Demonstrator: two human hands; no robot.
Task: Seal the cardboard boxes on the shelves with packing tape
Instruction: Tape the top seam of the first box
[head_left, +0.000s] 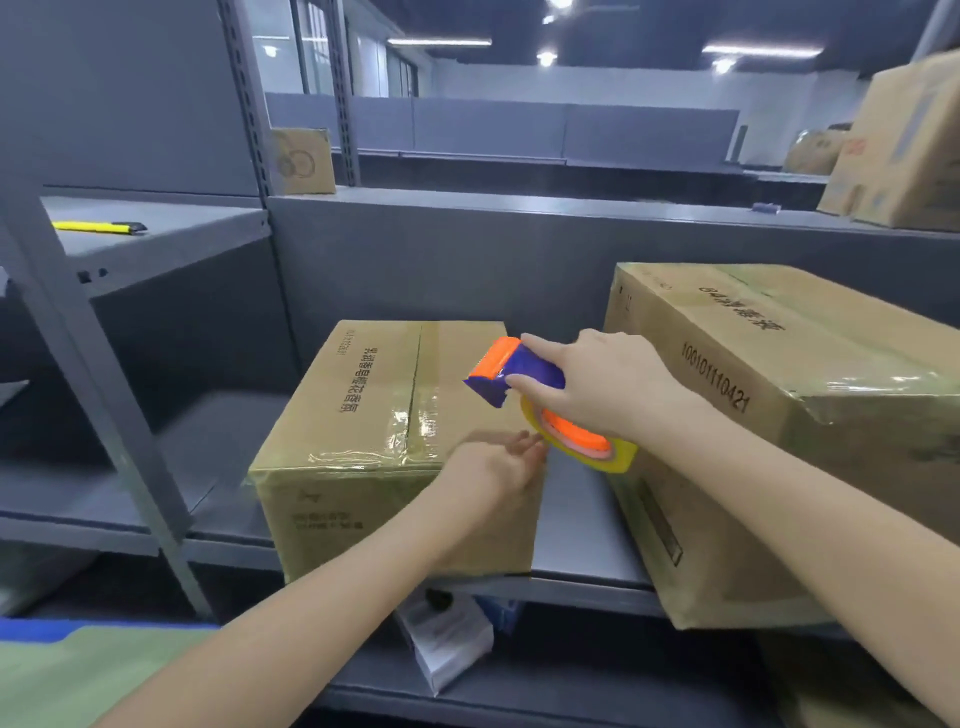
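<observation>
Tape dispenser (514, 371) in my right hand (597, 384), held over the small box (374, 415) on the shelf (582, 545).
Right-hand fingers are curled round the orange-and-blue dispenser, index finger stretched along its top, and the yellow tape roll (618, 457) hangs under the wrist, just off the box's right edge. My left hand (498, 467) has loose, mostly straight fingers resting on the box's near right top corner and grips nothing. Shiny tape already runs along the top seam and the front edge. A big box (779, 415) sits tilted to the right, and a yellow knife (98, 227) lies on the upper left shelf.
</observation>
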